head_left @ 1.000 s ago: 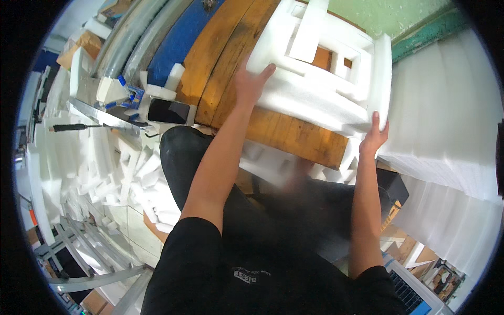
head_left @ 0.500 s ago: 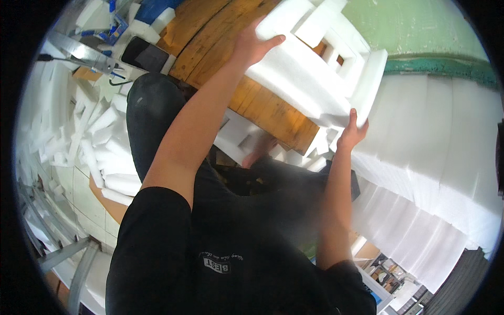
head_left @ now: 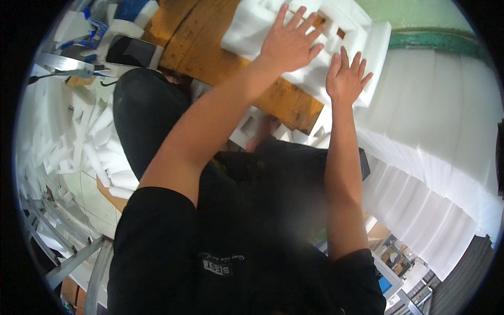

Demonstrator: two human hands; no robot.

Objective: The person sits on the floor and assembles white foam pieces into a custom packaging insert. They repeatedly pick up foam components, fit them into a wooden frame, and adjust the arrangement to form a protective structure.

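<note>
A white foam block [head_left: 242, 32] with cut-out openings lies on the wooden bench top [head_left: 191, 50] in front of me. My left hand [head_left: 290, 46] rests on it, palm down and fingers spread. Nearer its right end lies my right hand [head_left: 345, 80], also flat with the fingers apart. Neither hand grips anything. Through the gaps in the foam, brown wood shows. The parts of the block beneath my palms are hidden.
Loose foam offcuts [head_left: 100, 131] are heaped on the floor at the left. A dark-screened device [head_left: 130, 51] lies beyond my left knee, near blue-handled tools [head_left: 97, 34]. Stacked foam sheets [head_left: 425, 105] stand close on the right. A metal frame [head_left: 79, 262] is at lower left.
Both hands have let go of the foam block's edges and now lie flat on it. The block, tilted up before, has come down onto the bench.
</note>
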